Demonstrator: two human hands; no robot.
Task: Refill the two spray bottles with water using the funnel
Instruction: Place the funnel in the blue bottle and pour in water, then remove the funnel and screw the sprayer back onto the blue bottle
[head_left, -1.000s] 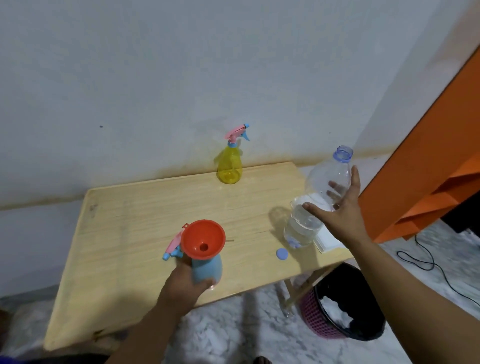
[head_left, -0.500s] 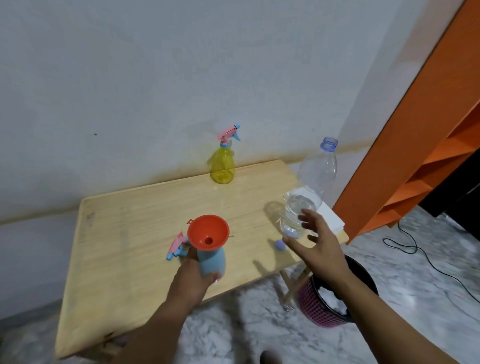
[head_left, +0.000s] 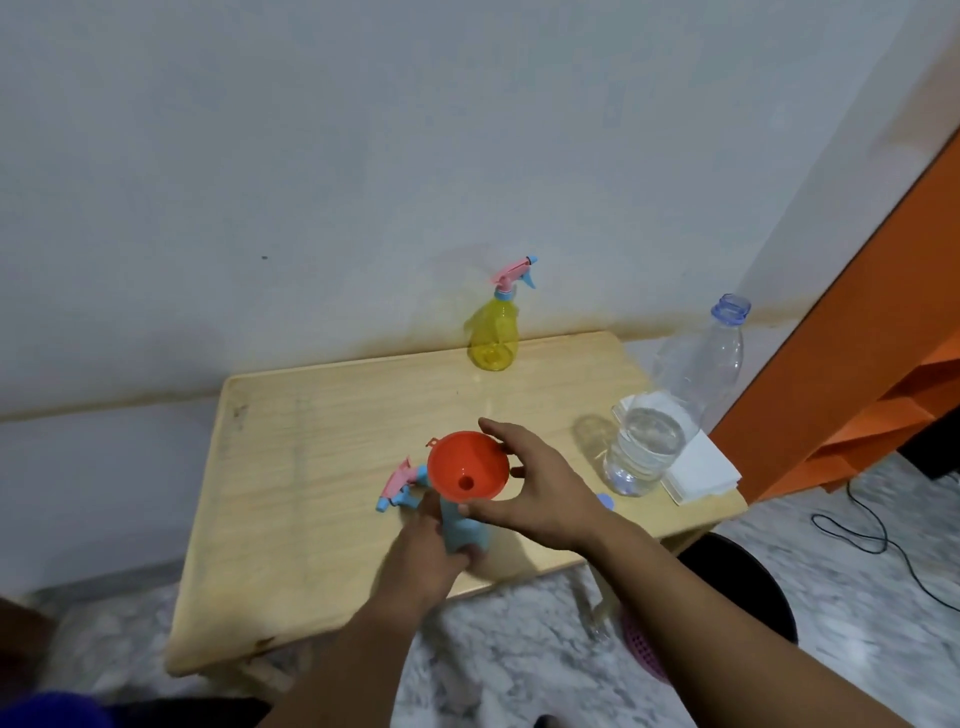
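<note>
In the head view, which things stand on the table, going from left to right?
Spray head → funnel on the blue bottle → yellow bottle → water bottle → white paper.

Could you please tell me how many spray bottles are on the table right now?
2. The yellow spray bottle stands at the table's far edge; the blue spray bottle, funnel on top, is held near the front edge.

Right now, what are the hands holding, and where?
The left hand grips the blue spray bottle around its body. The right hand holds the orange funnel by its rim.
</note>
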